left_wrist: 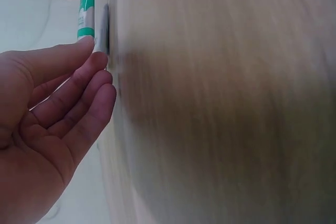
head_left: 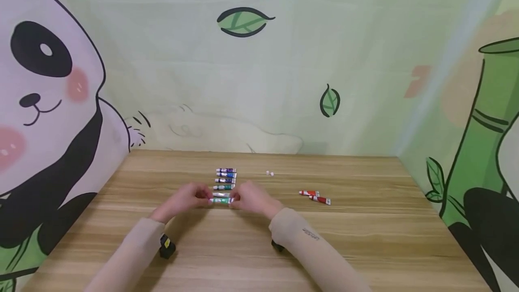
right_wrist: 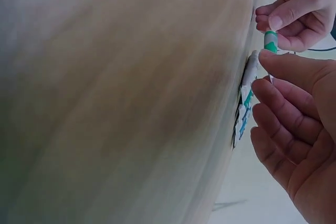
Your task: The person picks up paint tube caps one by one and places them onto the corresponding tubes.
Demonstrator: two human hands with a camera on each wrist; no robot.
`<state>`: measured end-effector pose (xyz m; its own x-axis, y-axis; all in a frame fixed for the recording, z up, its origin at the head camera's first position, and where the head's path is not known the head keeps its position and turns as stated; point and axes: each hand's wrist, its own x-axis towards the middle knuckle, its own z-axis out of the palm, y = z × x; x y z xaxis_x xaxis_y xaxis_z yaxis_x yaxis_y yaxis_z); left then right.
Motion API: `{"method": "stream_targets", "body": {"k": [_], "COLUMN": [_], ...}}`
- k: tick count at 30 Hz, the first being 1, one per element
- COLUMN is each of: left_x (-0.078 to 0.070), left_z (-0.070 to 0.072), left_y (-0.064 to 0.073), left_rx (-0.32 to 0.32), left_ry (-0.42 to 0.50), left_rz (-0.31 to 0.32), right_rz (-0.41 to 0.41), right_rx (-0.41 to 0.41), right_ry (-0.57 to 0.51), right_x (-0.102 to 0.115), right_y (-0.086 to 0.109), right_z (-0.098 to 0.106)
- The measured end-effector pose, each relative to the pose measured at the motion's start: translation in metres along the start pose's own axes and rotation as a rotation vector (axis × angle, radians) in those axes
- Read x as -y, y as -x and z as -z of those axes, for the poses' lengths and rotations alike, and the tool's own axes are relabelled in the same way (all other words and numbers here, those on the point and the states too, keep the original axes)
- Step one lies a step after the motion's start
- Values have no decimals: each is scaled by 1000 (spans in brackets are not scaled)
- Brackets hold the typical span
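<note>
A small green paint tube (head_left: 220, 201) is held level between both hands at the near end of a column of tubes. My left hand (head_left: 193, 196) pinches its left, cap end between thumb and forefinger. The right hand (head_left: 249, 196) pinches the opposite end the same way. In the left wrist view the tube (left_wrist: 86, 9) shows green and silver bands, apart from the table. Just beyond it lies a silver-grey tube (head_left: 221, 195). Farther back come a dark green tube (head_left: 223, 187) and several blue or violet ones (head_left: 226, 175), side by side, caps leftward.
Two tubes, one orange-red (head_left: 309, 193) and one darker red (head_left: 320, 200), lie touching on the right of the wooden table (head_left: 365, 238). Two tiny white pieces (head_left: 270, 173) sit toward the back. A printed cloth wall (head_left: 284, 66) stands behind the table.
</note>
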<state>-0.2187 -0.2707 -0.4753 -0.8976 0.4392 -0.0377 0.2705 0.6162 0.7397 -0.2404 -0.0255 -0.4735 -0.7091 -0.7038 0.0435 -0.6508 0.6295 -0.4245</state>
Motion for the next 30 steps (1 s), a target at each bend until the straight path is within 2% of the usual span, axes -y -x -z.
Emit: {"method": "stream_targets", "body": {"k": [6,14,30], "left_x": [6,7,10], "left_z": [-1,2,1], "left_y": [-5,-8,-9], "left_rx": [16,48,55], "left_ry": [-33,-64,-35], "left_rz": [-9,-2,39], "right_rz": [-44,-60,-85], "right_rx": [37,54,72], "right_ry": [1,9,-43], "right_x": [2,0,4], "right_y": [-4,-8,-9], "right_z": [-4,-8,-6]}}
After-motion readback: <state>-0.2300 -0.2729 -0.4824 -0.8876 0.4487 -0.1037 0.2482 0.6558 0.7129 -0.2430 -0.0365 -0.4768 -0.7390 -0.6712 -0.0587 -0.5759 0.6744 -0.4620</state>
